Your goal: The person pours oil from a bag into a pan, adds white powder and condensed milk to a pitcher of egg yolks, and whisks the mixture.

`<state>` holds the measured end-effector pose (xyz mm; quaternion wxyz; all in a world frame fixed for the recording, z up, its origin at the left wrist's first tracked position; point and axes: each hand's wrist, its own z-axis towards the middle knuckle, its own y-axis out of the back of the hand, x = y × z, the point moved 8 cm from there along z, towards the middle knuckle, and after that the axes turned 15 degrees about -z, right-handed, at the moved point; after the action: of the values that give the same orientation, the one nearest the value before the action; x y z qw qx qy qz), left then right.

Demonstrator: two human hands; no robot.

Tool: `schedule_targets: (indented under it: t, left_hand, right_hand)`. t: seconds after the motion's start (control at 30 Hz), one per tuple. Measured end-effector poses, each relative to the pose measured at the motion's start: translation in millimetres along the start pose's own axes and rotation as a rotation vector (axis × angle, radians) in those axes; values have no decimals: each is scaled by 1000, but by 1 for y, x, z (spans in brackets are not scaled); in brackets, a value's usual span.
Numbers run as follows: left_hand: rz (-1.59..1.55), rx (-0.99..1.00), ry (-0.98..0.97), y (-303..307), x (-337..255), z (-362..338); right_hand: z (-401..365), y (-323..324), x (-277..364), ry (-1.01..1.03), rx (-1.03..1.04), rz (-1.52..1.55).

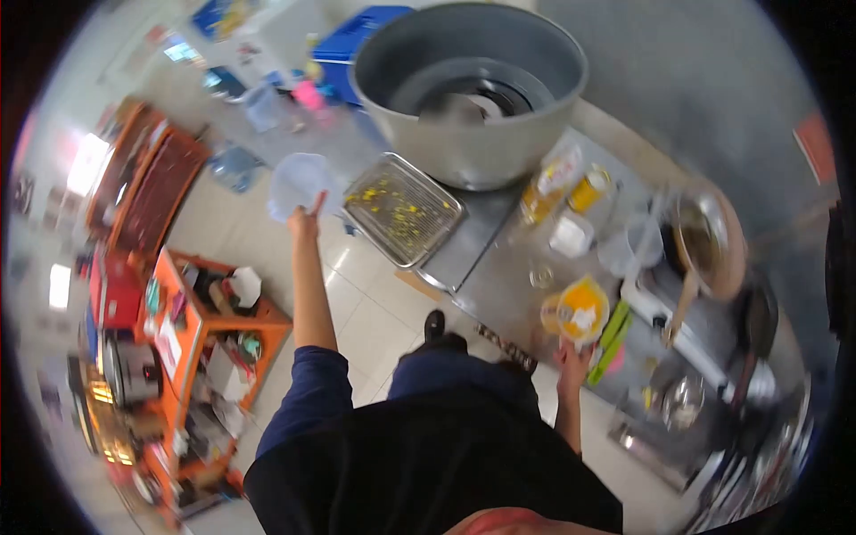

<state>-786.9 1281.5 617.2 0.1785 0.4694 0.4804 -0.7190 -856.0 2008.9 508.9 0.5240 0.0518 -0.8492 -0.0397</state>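
My left hand (308,214) is closed on the near edge of a pale translucent plastic bowl (300,178), which is held out over the floor to the left. Just right of it lies a metal tray (403,214) with scattered yellow bits on its mesh-like surface. My right hand (573,358) is closed at the near side of a plastic container (551,314) on the metal worktop. Something yellow and something white show inside this container; blur hides exactly what they are. A bright green strip-like tool (610,343) lies beside my right hand.
A large deep pot (473,143) stands behind the tray. A bottle (544,192), a yellow can (589,190) and a clear jug (631,245) crowd the right worktop. Farther right, a pan (704,232) sits near a white appliance. An orange shelf (209,325) holds clutter at left.
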Motion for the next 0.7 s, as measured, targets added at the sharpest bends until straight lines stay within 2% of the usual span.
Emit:
schedule_targets:
  t: [0.03, 0.1, 0.13, 0.2, 0.27, 0.47, 0.53, 0.7]
  left_hand:
    - [288, 43, -62, 26, 18, 33]
    - [10, 144, -54, 2, 8, 57]
    - [-1, 165, -22, -8, 3, 66]
    - [103, 37, 76, -7, 6, 79]
    - [67, 26, 183, -9, 14, 95]
    - [-78, 13, 420, -15, 40, 124]
    - [-120, 0, 476, -16, 45, 131]
    - [-281, -63, 617, -13, 51, 138]
  right_hand:
    - [-4, -8, 2, 43, -63, 115]
    - [-6, -22, 13, 97, -167, 221]
    - [-9, -26, 10, 53, -213, 209]
    - [-22, -30, 13, -2, -295, 193]
    - [-29, -46, 32, 131, -201, 139]
    - [-48, -81, 19, 132, -128, 150]
    - [-58, -109, 26, 74, -81, 45]
    - [-58, -168, 30, 104, 37, 32]
